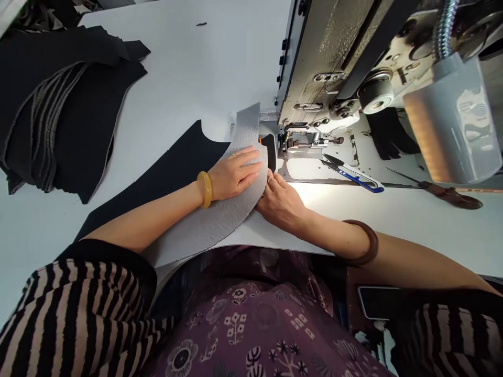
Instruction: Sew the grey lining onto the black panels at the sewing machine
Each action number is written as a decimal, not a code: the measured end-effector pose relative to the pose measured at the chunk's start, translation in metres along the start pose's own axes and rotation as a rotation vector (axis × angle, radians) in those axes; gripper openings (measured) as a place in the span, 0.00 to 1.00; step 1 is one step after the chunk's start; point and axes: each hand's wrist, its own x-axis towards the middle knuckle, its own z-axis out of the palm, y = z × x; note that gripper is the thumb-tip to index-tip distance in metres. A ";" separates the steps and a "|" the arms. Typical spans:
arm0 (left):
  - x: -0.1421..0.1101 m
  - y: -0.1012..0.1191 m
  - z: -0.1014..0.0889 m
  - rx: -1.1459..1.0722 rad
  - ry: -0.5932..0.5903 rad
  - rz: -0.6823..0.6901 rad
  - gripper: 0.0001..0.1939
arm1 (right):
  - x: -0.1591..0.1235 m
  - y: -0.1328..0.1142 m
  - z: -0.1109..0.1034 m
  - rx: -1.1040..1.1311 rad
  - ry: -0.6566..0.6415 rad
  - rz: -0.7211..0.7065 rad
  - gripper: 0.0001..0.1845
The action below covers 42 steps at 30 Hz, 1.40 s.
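My left hand (pixel 238 174) lies flat on a grey mesh-like fabric piece (pixel 204 228), its fingers stretched toward the right edge. Beneath and beyond that piece lies a black fabric piece (pixel 165 175) with a curved cut-out. At the curved right edge of the grey fabric, my right hand (pixel 281 201) pinches the cloth, with some fingertips hidden under it. Just past the fingers, a sewing machine (pixel 318 78) stands with its needle and presser foot (pixel 283 145). A small black fabric end shows between the grey edge and the foot.
Thread snips (pixel 353 174) with a blue handle and an awl (pixel 448 195) lie right of the needle. A lamp (pixel 451 120) hangs over them. Black fabric strips (pixel 391 133) rest by the machine. Stacked black cut pieces (pixel 78 110) cover the table's left side. A phone (pixel 377 302) sits low right.
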 end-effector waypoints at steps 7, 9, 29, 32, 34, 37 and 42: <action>0.011 0.016 -0.011 -0.029 -0.170 0.060 0.21 | -0.001 -0.002 -0.009 0.173 -0.127 0.000 0.17; 0.016 0.020 -0.007 0.019 -0.193 0.056 0.22 | -0.005 0.000 -0.008 0.160 -0.144 -0.067 0.17; 0.029 0.029 0.004 0.159 -0.120 -0.123 0.17 | -0.021 0.000 0.006 0.091 0.061 -0.160 0.20; 0.032 0.031 0.001 0.170 -0.161 -0.174 0.16 | -0.021 0.000 0.007 0.069 0.117 -0.156 0.20; 0.033 0.030 0.001 0.150 -0.184 -0.223 0.19 | -0.022 -0.001 0.008 0.064 0.127 -0.151 0.20; 0.034 0.027 0.004 0.102 -0.189 -0.245 0.21 | -0.021 -0.001 0.008 0.089 0.090 -0.142 0.20; 0.033 0.021 0.009 0.082 -0.139 -0.191 0.19 | -0.020 -0.001 0.006 0.167 0.028 -0.141 0.21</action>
